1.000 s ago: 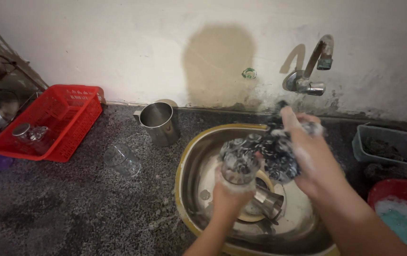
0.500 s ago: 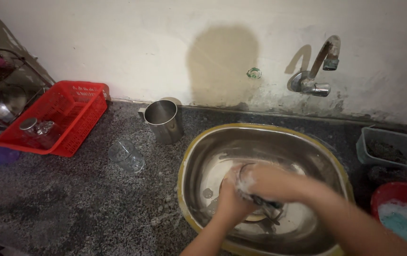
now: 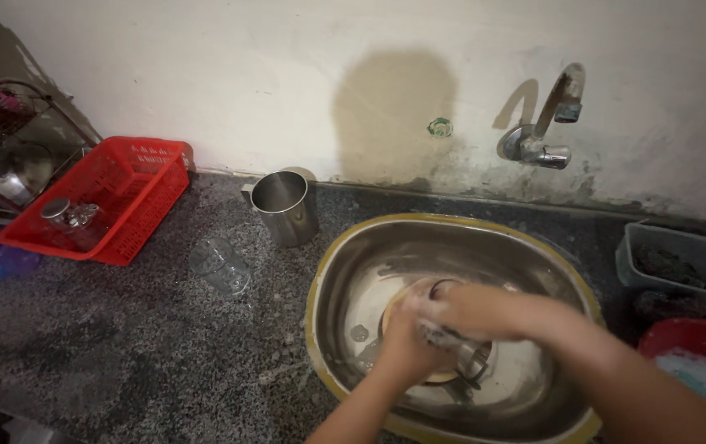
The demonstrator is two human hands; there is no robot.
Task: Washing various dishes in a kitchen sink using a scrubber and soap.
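1. Working low inside the oval steel sink (image 3: pixel 353 271), you have both hands bunched over a small steel cup (image 3: pixel 470 358) near the drain; a knock against the basin wall could jar it from wet fingers.
2. Your right hand (image 3: pixel 472 311) lies across the top, soapy and motion-blurred; I cannot tell whether it grips a scrubber or the cup itself.
3. Your left hand (image 3: pixel 406 345) is curled around the cup from below, and suds could let it slide.
4. The red basket (image 3: pixel 135 197) sits well apart on the counter's left, so a dripping carry crosses the counter.
5. The steel mug (image 3: pixel 286 207) stands just beside the sink rim, in the way of an elbow.
6. The clear glass (image 3: pixel 220 265) stands between basket and sink, hard to see and easily tipped.
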